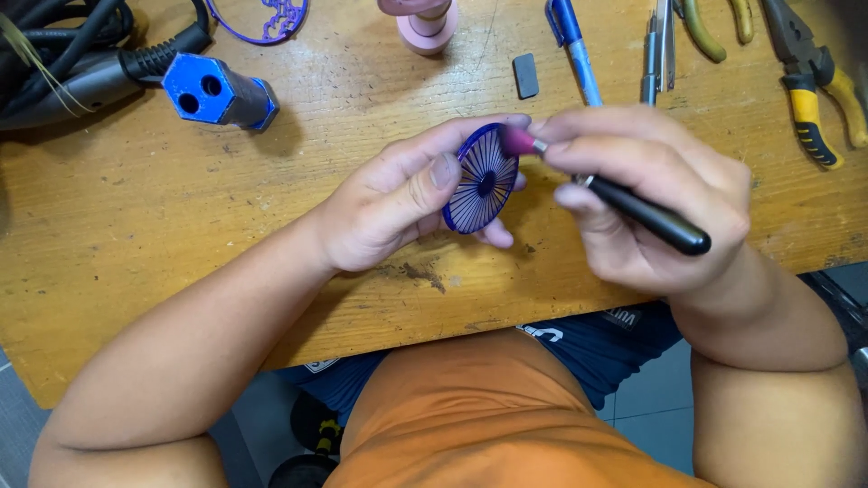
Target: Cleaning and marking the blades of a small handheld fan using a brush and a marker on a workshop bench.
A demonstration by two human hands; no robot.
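- The left hand (398,203) is raised just above the table (136,226) near the frame's centre, its forearm entering from 7 o'clock.
- A blue spoked disc (479,185) is gripped by the left fingers (443,170): the thumb is pressed on the rim at the disc's 10 o'clock, and the other fingertips are seen behind it at 5 o'clock. The disc is held tilted, its face turned towards the camera.
- The right hand (651,199) is held at 3 o'clock of the disc, its forearm entering from 5 o'clock.
- A black-handled brush (651,215) is pinched by the closed right fingers (588,149); its pink bristle tip (517,140) is laid against the disc's upper rim at 1 o'clock, and the handle is pointed out towards 4 o'clock.
- No container with contents is seen. At 12 o'clock a pink cylindrical piece (423,23) is stood on the table, cut off by the frame edge; what it holds cannot be told.
- At 10 o'clock a blue block with two round holes (219,92) is lying beside black cables (63,54).
- At 1 to 2 o'clock a blue pen (574,50), a small dark block (525,75) and yellow-handled pliers (818,86) are laid well apart from the hands.
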